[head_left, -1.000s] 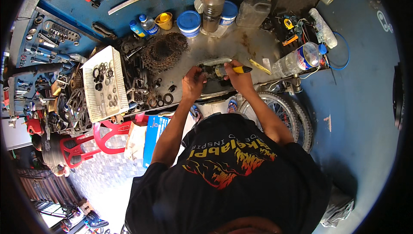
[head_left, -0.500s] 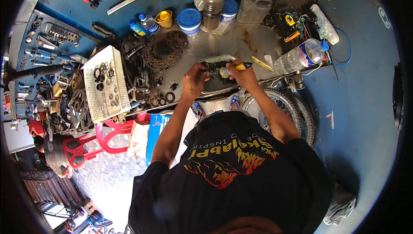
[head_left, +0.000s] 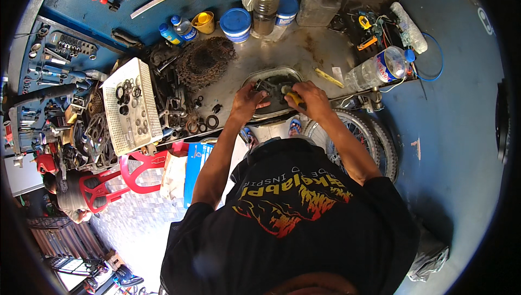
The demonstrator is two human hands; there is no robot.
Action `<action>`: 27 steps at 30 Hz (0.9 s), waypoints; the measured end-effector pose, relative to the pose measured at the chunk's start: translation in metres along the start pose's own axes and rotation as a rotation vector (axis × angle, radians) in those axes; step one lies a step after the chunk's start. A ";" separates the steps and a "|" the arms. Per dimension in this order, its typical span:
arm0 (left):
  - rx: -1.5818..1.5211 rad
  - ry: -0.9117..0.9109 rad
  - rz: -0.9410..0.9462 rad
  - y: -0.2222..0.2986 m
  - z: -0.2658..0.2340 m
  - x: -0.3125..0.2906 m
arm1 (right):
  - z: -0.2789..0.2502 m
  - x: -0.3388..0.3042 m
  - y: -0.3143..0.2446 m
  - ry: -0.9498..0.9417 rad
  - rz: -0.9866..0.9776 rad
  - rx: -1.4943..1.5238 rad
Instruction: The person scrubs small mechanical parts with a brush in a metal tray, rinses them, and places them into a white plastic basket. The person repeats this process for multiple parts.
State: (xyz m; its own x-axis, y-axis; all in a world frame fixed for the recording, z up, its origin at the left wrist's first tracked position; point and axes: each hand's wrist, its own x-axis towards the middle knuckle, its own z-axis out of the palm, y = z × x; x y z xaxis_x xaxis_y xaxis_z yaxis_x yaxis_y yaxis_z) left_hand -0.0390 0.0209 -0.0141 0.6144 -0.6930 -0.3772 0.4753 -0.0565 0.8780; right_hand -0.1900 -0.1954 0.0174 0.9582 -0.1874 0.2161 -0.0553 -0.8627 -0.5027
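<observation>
The workbench top (head_left: 320, 51) is bare metal, dull and stained. The oval pan (head_left: 271, 75) looks like thin, greasy metal. The sprocket cluster (head_left: 205, 63) is rusty and rough. Clear glossy plastic forms the bottle (head_left: 377, 67); the chair (head_left: 116, 178) is smooth red plastic.

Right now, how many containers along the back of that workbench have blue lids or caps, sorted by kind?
Blue-lidded round tubs: 2
Small blue-capped bottles: 2
Tall brown blue-capped bottle: 1
Clear blue-capped bottle lying down: 1
Total: 6

Two hands (head_left: 248, 102) (head_left: 311, 100), one metal tray (head_left: 274, 74), two blue-lidded tubs (head_left: 235, 24) (head_left: 286, 8), two red chairs (head_left: 116, 178).
</observation>
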 end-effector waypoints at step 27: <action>-0.064 0.311 0.033 0.006 0.024 -0.005 | 0.010 0.038 -0.050 0.224 0.349 0.684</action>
State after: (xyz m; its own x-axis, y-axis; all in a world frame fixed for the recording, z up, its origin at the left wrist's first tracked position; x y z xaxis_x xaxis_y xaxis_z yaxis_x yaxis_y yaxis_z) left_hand -0.0540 0.0065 0.0004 0.7886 -0.4398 -0.4297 0.4846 0.0144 0.8746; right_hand -0.1483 -0.1543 0.0427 0.8342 -0.5459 0.0785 -0.0872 -0.2711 -0.9586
